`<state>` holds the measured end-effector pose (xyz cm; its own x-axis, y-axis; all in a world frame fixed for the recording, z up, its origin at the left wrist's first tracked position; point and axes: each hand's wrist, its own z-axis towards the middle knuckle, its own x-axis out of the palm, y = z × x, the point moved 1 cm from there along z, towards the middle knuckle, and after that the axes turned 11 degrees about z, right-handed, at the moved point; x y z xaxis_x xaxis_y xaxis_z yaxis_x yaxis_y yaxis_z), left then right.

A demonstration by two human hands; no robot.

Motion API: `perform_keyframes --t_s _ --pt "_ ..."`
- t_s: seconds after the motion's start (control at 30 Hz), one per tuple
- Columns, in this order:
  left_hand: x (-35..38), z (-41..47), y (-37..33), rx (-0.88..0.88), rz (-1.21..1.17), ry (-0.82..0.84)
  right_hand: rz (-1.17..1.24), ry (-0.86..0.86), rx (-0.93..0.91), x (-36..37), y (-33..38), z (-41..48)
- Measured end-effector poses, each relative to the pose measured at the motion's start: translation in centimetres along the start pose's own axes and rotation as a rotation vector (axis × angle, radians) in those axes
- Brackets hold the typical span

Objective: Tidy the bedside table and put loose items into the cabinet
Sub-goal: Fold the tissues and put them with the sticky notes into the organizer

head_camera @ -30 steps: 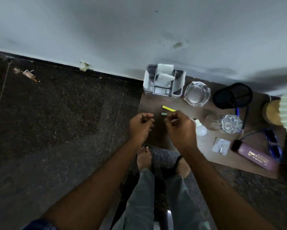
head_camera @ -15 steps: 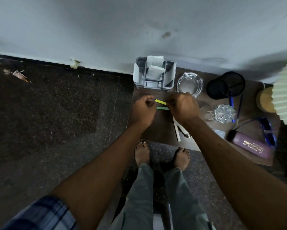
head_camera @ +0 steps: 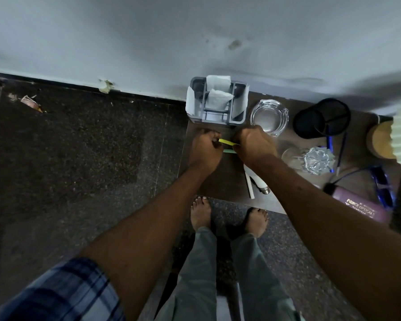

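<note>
- Yellow strip (head_camera: 226,142): on the bedside table (head_camera: 218,181), just in front of the grey organiser (head_camera: 238,117). Judged thin, light and bendy, so best pinched at the ends.
- My left hand (head_camera: 206,149): fingers curled, pinching the strip's end.
- My right hand (head_camera: 252,144): curled at the other end. Whether it has hold of the strip, I cannot tell.

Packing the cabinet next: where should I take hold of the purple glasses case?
Take the purple glasses case across its narrow width near the middle, coming from above. It lies flat on the table, long and low, while blue glasses crowd its right end.
</note>
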<state>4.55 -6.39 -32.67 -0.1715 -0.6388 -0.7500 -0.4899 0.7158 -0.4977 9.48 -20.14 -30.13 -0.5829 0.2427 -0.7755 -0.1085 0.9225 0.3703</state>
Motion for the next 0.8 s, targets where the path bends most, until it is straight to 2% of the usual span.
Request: perform_keyframes --t_s 0.17,0.4,0.5,0.6,0.67,0.8 --pt "-0.1 0.2 0.1 -0.083 -0.110 0.011 -0.019 -0.018 -0.045 0.1 0.2 0.0" --pt "-0.4 0.1 2.6 -0.391 -0.359 -0.044 0.144 -0.010 -0.058 -2.7 0.8 -3.0" --pt "-0.2 -0.1 3.8 -0.419 -0.426 -0.012 0.352 -0.125 -0.123 -4.3 2.0 -4.2" --pt "0.1 -0.3 4.6 -0.409 -0.436 0.020 0.429 -0.233 -0.159 -5.7 3.1 -3.5" --pt "0.2 -0.5 5.0 -0.409 -0.431 0.040 0.411 -0.250 -0.162 -6.1 3.8 -2.3" --pt "0.4 -1.1 5.7 -0.433 -0.452 0.065 0.208 -0.229 -0.179 -6.1 5.2 0.3"
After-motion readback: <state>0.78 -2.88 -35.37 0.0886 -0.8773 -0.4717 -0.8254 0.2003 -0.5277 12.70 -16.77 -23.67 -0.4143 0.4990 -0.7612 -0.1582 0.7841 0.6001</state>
